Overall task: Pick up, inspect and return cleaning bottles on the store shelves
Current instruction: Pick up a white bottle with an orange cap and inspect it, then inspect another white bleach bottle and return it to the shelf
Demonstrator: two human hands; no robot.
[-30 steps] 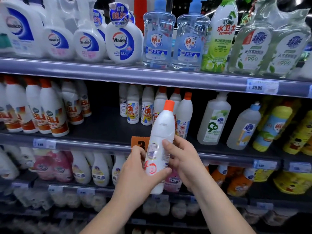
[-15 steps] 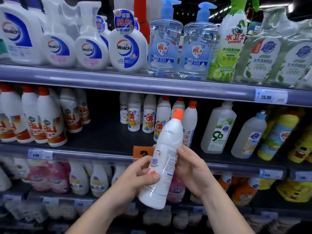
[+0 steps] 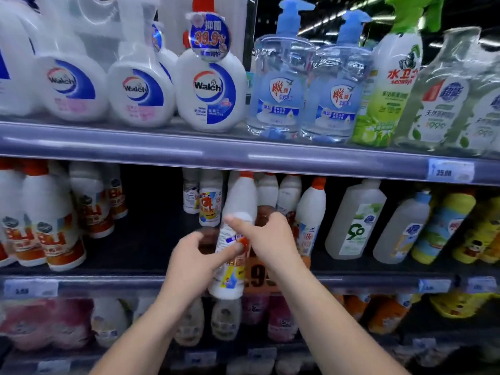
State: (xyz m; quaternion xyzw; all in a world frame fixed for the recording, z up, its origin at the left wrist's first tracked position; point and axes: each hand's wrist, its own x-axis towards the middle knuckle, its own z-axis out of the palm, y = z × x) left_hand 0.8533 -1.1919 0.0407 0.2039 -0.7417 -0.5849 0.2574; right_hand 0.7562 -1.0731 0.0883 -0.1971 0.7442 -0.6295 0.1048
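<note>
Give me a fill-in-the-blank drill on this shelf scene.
The left hand and right hand hold one ____ bottle.
The two clear bottles on the top shelf have ____ pumps.
The top shelf's price tag reads ____.
Missing words: white; blue; 25.00

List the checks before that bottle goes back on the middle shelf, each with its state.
1. Left hand and right hand grip the white bottle: ok.
2. Bottle near upright, orange cap on top: ok.
3. Free slot among the matching bottles: cannot tell, hidden by the hands.
4. Cap clear of the upper shelf rail: cannot tell.
5. Matching bottles standing upright: ok.
</note>
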